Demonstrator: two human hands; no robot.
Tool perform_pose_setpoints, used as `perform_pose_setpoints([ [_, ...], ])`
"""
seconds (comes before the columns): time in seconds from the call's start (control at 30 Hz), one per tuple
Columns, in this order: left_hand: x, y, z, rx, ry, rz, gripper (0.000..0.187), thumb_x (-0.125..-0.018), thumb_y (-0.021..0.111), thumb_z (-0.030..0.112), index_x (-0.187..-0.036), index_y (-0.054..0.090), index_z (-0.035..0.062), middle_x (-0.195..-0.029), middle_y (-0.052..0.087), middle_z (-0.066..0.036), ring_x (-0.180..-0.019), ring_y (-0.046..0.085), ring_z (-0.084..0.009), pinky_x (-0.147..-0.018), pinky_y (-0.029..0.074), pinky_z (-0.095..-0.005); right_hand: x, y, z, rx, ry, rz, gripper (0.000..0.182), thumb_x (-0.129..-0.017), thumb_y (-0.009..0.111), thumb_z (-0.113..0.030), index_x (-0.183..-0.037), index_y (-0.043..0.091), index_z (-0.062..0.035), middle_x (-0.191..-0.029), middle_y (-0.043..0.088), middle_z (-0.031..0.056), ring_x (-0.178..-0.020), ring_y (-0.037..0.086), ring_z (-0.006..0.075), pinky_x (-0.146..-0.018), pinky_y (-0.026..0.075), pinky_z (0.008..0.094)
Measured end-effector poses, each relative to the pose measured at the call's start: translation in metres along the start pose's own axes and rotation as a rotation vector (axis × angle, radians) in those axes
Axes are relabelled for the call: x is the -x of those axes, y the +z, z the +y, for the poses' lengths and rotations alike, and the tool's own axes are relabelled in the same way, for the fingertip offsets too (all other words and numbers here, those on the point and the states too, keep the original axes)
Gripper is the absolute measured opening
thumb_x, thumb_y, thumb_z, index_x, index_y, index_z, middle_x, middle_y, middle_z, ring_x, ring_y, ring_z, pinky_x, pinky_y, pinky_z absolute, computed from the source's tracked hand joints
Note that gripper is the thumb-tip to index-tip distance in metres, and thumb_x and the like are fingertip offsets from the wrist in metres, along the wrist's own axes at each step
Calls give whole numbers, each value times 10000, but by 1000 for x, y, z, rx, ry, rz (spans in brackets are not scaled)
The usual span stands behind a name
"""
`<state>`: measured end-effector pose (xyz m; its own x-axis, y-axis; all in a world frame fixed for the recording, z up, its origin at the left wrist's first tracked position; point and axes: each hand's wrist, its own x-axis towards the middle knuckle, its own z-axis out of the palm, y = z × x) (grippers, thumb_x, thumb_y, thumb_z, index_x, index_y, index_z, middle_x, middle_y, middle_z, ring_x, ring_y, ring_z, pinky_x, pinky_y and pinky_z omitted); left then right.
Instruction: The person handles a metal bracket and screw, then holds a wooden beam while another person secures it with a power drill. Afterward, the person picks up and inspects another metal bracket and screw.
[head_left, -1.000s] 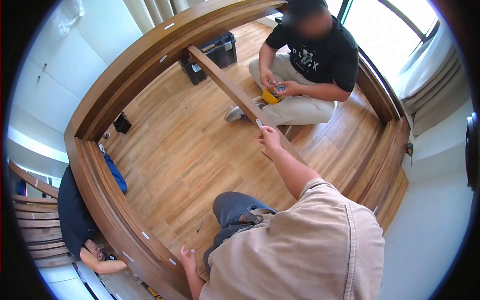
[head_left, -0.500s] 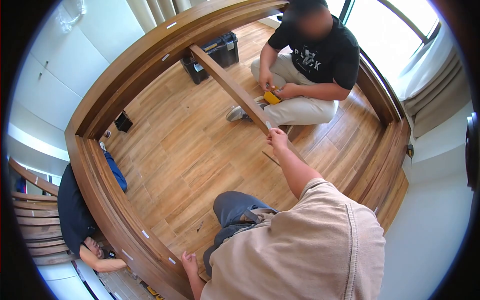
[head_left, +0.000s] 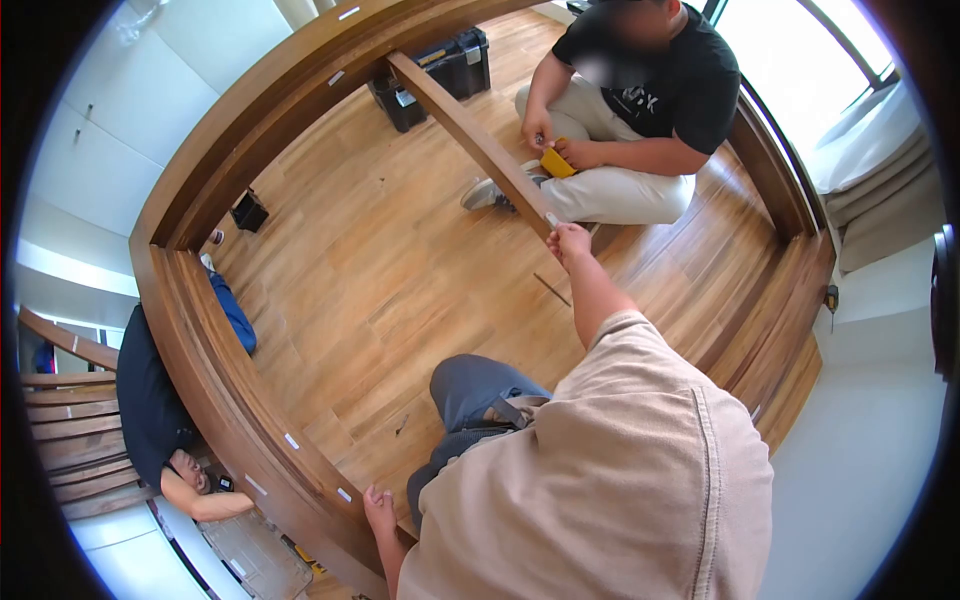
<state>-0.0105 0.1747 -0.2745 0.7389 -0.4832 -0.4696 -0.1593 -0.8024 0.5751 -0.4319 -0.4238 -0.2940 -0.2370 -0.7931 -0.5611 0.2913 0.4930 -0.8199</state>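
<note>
Bar [head_left: 470,140]: one, straight, brown wood, slanting inside the wooden frame [head_left: 262,440].
Right hand [head_left: 570,243]: curled, pinching one small pale piece [head_left: 552,219] at the bar.
Left hand [head_left: 380,508]: loosely half-open beside the frame.
Co-workers [head_left: 690,105]: two.

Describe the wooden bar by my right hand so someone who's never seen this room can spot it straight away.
Find the big wooden frame around the floor. From its far side, near a black toolbox, a narrow brown bar runs inward to your right hand. Unlike the neighbouring beams, which form the outline, it spans the space inside.
</note>
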Motion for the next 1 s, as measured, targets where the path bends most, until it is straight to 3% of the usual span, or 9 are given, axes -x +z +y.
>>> perform_pose_setpoints([
  [0.27, 12, -16, 14, 104, -135, -74, 479, -814, 595, 97, -1253, 412, 39, -920, 569, -108, -665, 533, -138, -467, 443, -256, -21, 10, -17, 47, 79, 39, 196, -869, 559, -188, -735, 550, -45, -594, 556, 46, -436, 530, 138, -364, 396, 251],
  [0.4, -5, -14, 15, 76, -116, -85, 481, -811, 603, 100, -1250, 415, 40, -940, 565, -115, -656, 533, -144, -489, 452, -264, -19, 2, -10, 96, 13, 11, 256, -869, 565, -261, -729, 551, -47, -577, 535, 40, -435, 513, 128, -377, 404, 249],
  [0.47, -23, -11, 7, -23, 11, -94, 489, -808, 613, 103, -1249, 415, 32, -991, 564, -136, -665, 546, -152, -526, 462, -271, -13, 0, 0, 60, -20, 21, 275, -870, 563, -281, -726, 552, -46, -567, 535, 40, -431, 510, 125, -379, 402, 250],
  [0.53, -24, -6, 23, 26, -7, -83, 489, -806, 616, 106, -1246, 418, 25, -1004, 566, -145, -696, 560, -164, -561, 470, -275, -1, -3, 18, 271, -247, -51, 322, -875, 549, -305, -686, 552, -45, -530, 522, 41, -422, 498, 125, -387, 401, 261],
  [0.6, -24, -1, 44, 86, -16, -81, 491, -804, 620, 109, -1243, 420, 19, -1017, 569, -154, -727, 574, -175, -597, 479, -279, 22, -6, 41, 319, -293, -182, 347, -875, 541, -304, -651, 557, -40, -507, 524, 42, -426, 503, 125, -401, 409, 274],
  [0.73, -33, 6, 44, 13, -21, -89, 496, -801, 627, 130, -1238, 429, 6, -1022, 571, -165, -818, 586, -201, -663, 491, -289, 71, -26, 81, 717, -164, -301, 316, -834, 572, -268, -623, 574, -33, -527, 565, 60, -454, 533, 133, -432, 433, 293],
  [0.8, -39, 9, 32, -31, 24, -71, 504, -796, 634, 141, -1237, 431, 5, -1019, 571, -166, -831, 585, -204, -671, 494, -290, 72, -49, 105, 1130, -239, -436, 320, -820, 560, -281, -606, 588, -44, -554, 590, 80, -478, 564, 166, -464, 455, 302],
  [0.87, -35, 7, 23, -2, 46, -55, 508, -791, 636, 159, -1229, 438, -3, -1015, 573, -171, -830, 589, -214, -698, 495, -305, 71, -60, 112, 1700, -230, -825, 370, -828, 505, -320, -599, 607, -48, -589, 615, 98, -519, 600, 209, -509, 480, 333],
  [1.0, -14, 8, 28, 71, -74, -36, 497, -785, 633, 170, -1212, 453, -9, -1009, 576, -177, -833, 593, -232, -736, 491, -322, 66, -75, 131, 1746, -46, -780, 419, -837, 456, -352, -605, 619, -43, -615, 628, 118, -561, 624, 237, -562, 498, 370],
])
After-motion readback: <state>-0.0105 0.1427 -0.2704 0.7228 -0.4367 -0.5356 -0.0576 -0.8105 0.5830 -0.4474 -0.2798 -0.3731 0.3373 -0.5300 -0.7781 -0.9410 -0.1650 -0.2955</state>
